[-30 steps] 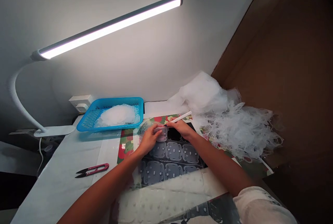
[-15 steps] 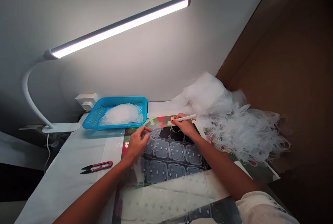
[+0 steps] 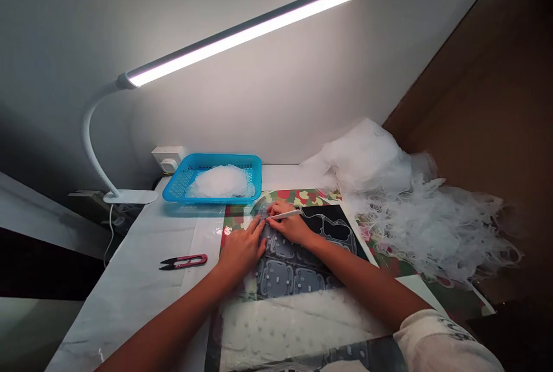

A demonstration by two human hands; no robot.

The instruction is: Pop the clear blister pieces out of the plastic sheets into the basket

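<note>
My left hand (image 3: 242, 250) lies flat on a transparent plastic sheet (image 3: 298, 268), fingers spread, holding nothing I can see. My right hand (image 3: 290, 228) sits just beyond it, close to the left fingertips, pinching a slim white pen-like tool (image 3: 285, 214) with its tip pointing left, down at the sheet. Under the hands are rows of rounded grey moulded shapes (image 3: 276, 279) with small white tabs, laid on a black mat (image 3: 341, 228). Curved outlines show on the black part. The tool's tip is hidden among my fingers.
Red-handled thread snips (image 3: 184, 261) lie on white cloth to the left. A blue plastic basket (image 3: 203, 201) holds white netting at the back. A large netting heap (image 3: 432, 228) lies right, against cardboard (image 3: 466, 72). A white clamp lamp (image 3: 242, 38) arches overhead.
My left hand has moved right and flattened on the sheet. My right hand has moved left towards it, lowering the tool. The whole scene sits further right in view.
</note>
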